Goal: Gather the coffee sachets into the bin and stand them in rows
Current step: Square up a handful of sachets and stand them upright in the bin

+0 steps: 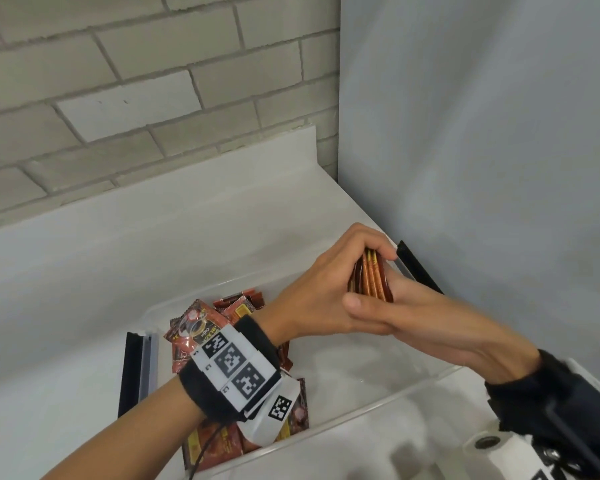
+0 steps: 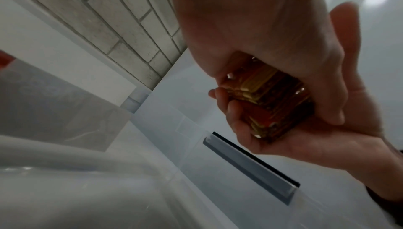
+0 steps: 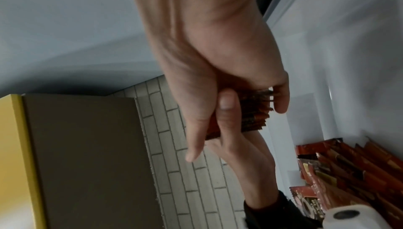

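glossy sachet stack (image 1: 370, 277) between both hands

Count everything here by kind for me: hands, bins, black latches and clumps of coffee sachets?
Hands: 2, left hand, right hand
Clear bin: 1
Black latches: 2
Sachet clumps: 2, held bundle, loose pile
Total: 7

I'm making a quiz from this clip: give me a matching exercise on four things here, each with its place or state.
1. bundle of sachets
2. loose sachets
3. clear bin
4. paper roll

a. lying jumbled at the bin's left end
b. near corner, beside the right wrist
c. held between both hands
d. on the white counter, black clips at each end

Pairs: 1-c, 2-a, 3-d, 4-b
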Demonstrator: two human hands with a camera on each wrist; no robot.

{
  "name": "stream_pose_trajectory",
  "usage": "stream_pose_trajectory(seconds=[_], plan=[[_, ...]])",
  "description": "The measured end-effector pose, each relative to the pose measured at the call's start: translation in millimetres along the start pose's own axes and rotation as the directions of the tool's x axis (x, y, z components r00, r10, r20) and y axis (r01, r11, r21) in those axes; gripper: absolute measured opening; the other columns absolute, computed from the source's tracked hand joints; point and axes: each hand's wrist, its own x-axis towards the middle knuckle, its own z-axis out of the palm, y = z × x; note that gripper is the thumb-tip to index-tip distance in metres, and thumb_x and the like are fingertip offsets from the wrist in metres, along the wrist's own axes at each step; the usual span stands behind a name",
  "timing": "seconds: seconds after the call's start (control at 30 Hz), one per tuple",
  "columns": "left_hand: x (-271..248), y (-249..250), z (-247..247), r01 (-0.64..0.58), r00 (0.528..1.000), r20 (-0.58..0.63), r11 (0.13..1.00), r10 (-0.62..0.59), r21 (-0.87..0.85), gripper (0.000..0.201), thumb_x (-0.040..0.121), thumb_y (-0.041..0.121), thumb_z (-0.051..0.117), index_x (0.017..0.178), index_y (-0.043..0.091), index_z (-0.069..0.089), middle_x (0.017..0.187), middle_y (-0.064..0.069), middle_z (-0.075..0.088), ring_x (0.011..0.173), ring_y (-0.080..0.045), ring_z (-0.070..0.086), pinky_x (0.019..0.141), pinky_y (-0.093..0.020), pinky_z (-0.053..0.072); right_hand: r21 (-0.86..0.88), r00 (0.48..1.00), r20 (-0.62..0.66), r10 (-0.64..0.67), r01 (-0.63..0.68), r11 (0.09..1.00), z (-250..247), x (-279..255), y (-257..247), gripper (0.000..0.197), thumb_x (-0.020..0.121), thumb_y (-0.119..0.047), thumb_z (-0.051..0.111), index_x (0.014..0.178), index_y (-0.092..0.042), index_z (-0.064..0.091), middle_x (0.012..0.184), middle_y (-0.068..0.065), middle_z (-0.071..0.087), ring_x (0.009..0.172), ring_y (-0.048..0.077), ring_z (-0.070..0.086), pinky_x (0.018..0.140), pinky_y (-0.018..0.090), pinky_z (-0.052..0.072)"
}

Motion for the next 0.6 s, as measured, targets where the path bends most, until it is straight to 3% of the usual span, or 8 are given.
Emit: stream_pose_trajectory(seconds=[0.07, 0.13, 0.2, 0.27, 0.33, 0.43, 0.6], plan=[[-1, 0, 2, 0.024, 1.0, 0.0, 0.999, -0.024, -0.028, 0.068, 0.06, 0.005, 0.087, 0.114, 0.003, 0.045, 0.109, 0.005, 0.046, 0.099, -0.006, 0.051, 0.084, -0.019, 0.042, 0.036, 1.0, 0.016, 0.011, -0.012, 0.999, 0, 0, 0, 0.098, 0.052, -0.069, 0.079, 0.131, -0.027, 0.041, 0.129, 0.004, 0.056, 0.123, 0.002, 0.054, 0.097, 0.024, 0.048], [-2, -1, 4, 0.02, 1.0, 0.008, 0.999, -0.02, -0.028, 0.075, 0.062, 0.005, 0.085, 0.122, 0.01, 0.039, 0.109, 0.004, 0.046, 0.1, -0.01, 0.053, 0.085, -0.025, 0.047, 0.186, 0.999, 0.013, 0.031, -0.033, 0.982, -2, 0, -1, 0.088, 0.052, -0.064, 0.082, 0.124, -0.025, 0.05, 0.113, -0.004, 0.067, 0.113, 0.003, 0.061, 0.088, 0.019, 0.05], [-2, -1, 5, 0.01, 1.0, 0.026, 1.0, -0.009, -0.029, 0.084, 0.065, 0.004, 0.084, 0.128, 0.024, 0.032, 0.112, 0.0, 0.048, 0.102, -0.014, 0.056, 0.087, -0.032, 0.05, 0.27, 0.999, -0.01, 0.041, -0.037, 0.962, -6, 1, -1, 0.069, 0.058, -0.052, 0.085, 0.113, -0.02, 0.059, 0.098, -0.003, 0.072, 0.102, 0.006, 0.066, 0.08, 0.018, 0.051], [-1, -3, 5, 0.004, 0.999, 0.04, 1.0, -0.003, -0.023, 0.091, 0.065, 0.002, 0.082, 0.13, 0.031, 0.026, 0.113, -0.003, 0.047, 0.1, -0.013, 0.056, 0.084, -0.028, 0.05, 0.206, 0.998, -0.032, 0.047, -0.04, 0.978, -9, 3, -2, 0.039, 0.074, -0.036, 0.079, 0.103, -0.015, 0.066, 0.093, 0.002, 0.071, 0.097, 0.011, 0.068, 0.078, 0.02, 0.053], [0, -4, 4, 0.001, 0.999, 0.047, 1.0, -0.001, -0.007, 0.096, 0.065, 0.002, 0.082, 0.132, 0.034, 0.021, 0.112, -0.003, 0.046, 0.1, -0.013, 0.056, 0.083, -0.025, 0.049, 0.167, 0.997, -0.045, 0.056, -0.048, 0.985, -10, 4, -2, 0.023, 0.078, -0.023, 0.07, 0.096, -0.009, 0.069, 0.09, 0.007, 0.069, 0.092, 0.014, 0.068, 0.079, 0.023, 0.056], [3, -3, 2, -0.007, 0.999, 0.049, 1.0, 0.005, 0.03, 0.1, 0.065, 0.008, 0.083, 0.135, 0.033, 0.015, 0.115, -0.008, 0.05, 0.102, -0.019, 0.057, 0.086, -0.034, 0.05, 0.197, 0.995, -0.071, 0.065, -0.05, 0.979, -12, 5, -1, 0.018, 0.076, -0.013, 0.066, 0.093, -0.006, 0.067, 0.088, 0.011, 0.065, 0.087, 0.017, 0.065, 0.079, 0.028, 0.055], [4, -3, 5, 0.008, 0.995, 0.098, 0.975, -0.03, 0.222, 0.103, 0.063, 0.022, 0.084, 0.137, 0.032, 0.014, 0.123, -0.008, 0.054, 0.116, -0.019, 0.052, 0.102, -0.044, 0.037, 0.271, 0.986, -0.145, 0.084, -0.042, 0.962, -9, 10, 4, 0.013, 0.066, -0.004, 0.06, 0.069, -0.015, 0.067, 0.07, 0.006, 0.059, 0.066, 0.012, 0.06, 0.06, 0.025, 0.048]])
